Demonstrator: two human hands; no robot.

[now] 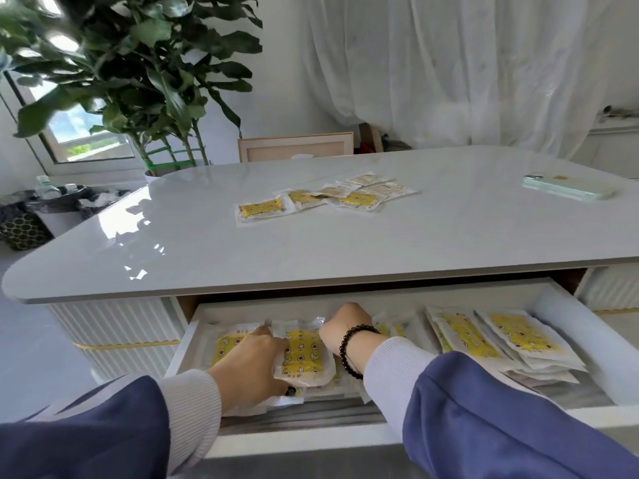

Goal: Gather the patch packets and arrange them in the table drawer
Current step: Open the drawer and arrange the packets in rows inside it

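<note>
The white table drawer (567,316) is pulled open below the tabletop. Both hands reach into its left half. My left hand (249,361) grips the left edge of a small stack of yellow patch packets (304,354). My right hand (340,326) is bent down at the wrist over the stack's far right edge; its fingers are hidden, so its hold is unclear. A second pile of packets (498,337) lies fanned in the drawer's right half. Several more packets (325,198) lie scattered on the tabletop.
A phone (567,190) lies at the table's far right. A large potted plant (138,70) stands beyond the far left corner, a chair back (294,146) behind the far edge. Bags and bottles (45,202) sit on the floor at left.
</note>
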